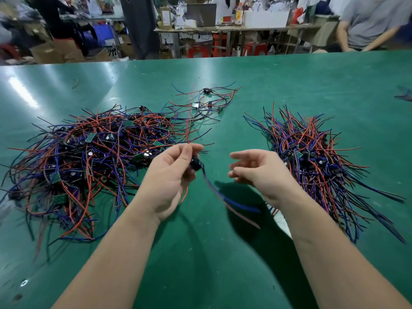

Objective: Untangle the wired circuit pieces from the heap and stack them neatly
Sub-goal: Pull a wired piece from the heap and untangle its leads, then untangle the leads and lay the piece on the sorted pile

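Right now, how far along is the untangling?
Roughly partway. Done: a stack of pieces with wires lying the same way sits on the right. In hand: the left hand pinches one wired piece, wires trailing; the right hand is open and empty. Left: the big tangled heap on the left, plus a small loose cluster farther back.

left hand (171, 175): up, fingers curled, pinching a wired circuit piece (196, 162)
right hand (260, 170): just to its right, fingers loose and relaxed
forearms: both bare

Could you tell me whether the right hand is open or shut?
Open: the right hand holds nothing, fingers relaxed; the left hand pinches a piece.
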